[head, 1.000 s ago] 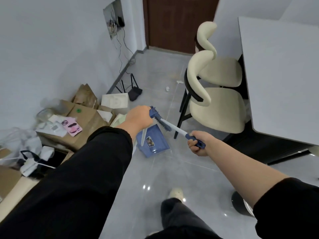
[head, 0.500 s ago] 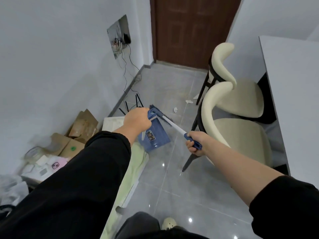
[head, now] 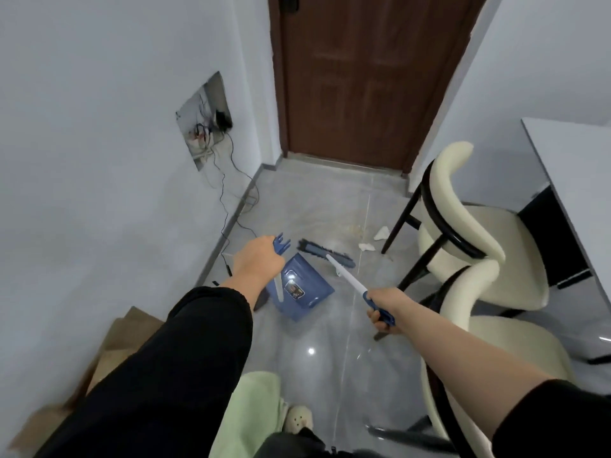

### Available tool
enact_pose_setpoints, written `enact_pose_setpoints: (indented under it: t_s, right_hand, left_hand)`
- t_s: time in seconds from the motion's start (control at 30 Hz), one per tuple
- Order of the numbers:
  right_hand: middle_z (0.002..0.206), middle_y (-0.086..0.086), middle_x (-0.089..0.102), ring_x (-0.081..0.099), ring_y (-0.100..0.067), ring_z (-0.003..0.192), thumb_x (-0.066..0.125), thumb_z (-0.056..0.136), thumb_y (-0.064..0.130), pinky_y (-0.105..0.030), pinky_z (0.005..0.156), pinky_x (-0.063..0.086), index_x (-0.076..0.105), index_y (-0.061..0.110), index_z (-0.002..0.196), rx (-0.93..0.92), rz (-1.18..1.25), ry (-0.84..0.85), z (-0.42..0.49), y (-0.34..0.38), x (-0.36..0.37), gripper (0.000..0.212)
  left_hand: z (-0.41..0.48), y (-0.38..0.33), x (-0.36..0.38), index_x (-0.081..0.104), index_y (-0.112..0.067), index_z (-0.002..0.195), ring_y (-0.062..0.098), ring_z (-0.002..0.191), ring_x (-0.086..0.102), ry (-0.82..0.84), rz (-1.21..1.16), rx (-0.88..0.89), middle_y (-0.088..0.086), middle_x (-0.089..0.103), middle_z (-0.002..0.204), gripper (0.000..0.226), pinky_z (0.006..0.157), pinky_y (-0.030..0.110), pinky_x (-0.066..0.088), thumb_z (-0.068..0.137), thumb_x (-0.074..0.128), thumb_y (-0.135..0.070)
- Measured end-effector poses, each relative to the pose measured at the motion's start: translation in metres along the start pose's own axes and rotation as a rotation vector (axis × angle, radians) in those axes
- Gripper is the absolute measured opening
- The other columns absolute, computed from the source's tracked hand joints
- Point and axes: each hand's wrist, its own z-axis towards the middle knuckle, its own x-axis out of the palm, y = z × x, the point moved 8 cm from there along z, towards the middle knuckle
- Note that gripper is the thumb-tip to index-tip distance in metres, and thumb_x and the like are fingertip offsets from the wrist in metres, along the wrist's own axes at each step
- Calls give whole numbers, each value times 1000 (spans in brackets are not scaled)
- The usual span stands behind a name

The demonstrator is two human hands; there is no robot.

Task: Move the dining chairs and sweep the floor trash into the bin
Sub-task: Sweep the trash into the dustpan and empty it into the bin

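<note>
A narrow room with a glossy grey tiled floor [head: 330,358] runs to a brown door [head: 357,77]. Over the last second the view has swung from the boxes along the left wall toward the door, and the person has stepped forward. The broom [head: 325,253], a second ago drawn up against the dustpan [head: 302,289], now reaches out ahead of it with its head low by the floor. The left hand [head: 259,261] is clenched round the dustpan's handle, and the right hand [head: 383,309] grasps the broom's blue grip. White paper scraps [head: 372,241] lie just beyond the broom head, beside the leg of the farther dining chair [head: 476,239]. Sweeping looks about to begin; both chairs stand by the desk [head: 572,153].
</note>
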Motion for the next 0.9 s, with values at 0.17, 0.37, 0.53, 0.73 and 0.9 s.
enact_pose_setpoints:
  t_s: [0.17, 0.37, 0.53, 0.73, 0.9]
  right_hand:
    - [61, -5, 46, 36, -10, 44, 42, 96, 17, -15, 35, 28, 50, 8, 87, 14, 40, -38, 56, 101, -20, 15]
    - [60, -6, 44, 35, -12, 43, 38, 96, 15, -14, 37, 28, 53, 14, 83, -34, 50, -98, 134, 195, -52, 19]
    - [60, -8, 42, 35, -15, 46, 35, 98, 13, -20, 43, 29, 52, 17, 90, -80, 46, -122, 218, 293, -92, 19]
    - [58, -10, 45, 36, -18, 41, 34, 94, 10, -16, 38, 30, 60, 7, 104, -77, -32, -182, 296, 394, -154, 28]
    - [53, -12, 43, 34, -18, 34, 37, 90, 8, -16, 36, 27, 57, 4, 89, -3, -57, -235, 341, 455, -186, 20]
  left_hand:
    - [132, -28, -28, 63, -2, 97, 29, 78, 55, -15, -58, 2, 15, 64, 89, 19, 65, 28, 41, 81, 51, -4]
    - [257, -55, -17, 62, -2, 103, 34, 92, 61, 19, -3, 27, 18, 66, 101, 22, 66, 28, 39, 85, 51, -7]
    - [387, -110, -10, 63, -2, 108, 35, 98, 60, 56, 47, 79, 19, 66, 106, 24, 72, 30, 43, 88, 52, -9]
    - [522, -190, -5, 63, -7, 112, 34, 100, 60, 184, 132, 203, 17, 66, 109, 27, 76, 31, 45, 86, 56, -9]
    - [620, -226, -10, 62, -10, 99, 35, 95, 62, 227, 225, 283, 15, 66, 102, 18, 72, 30, 46, 81, 59, -9]
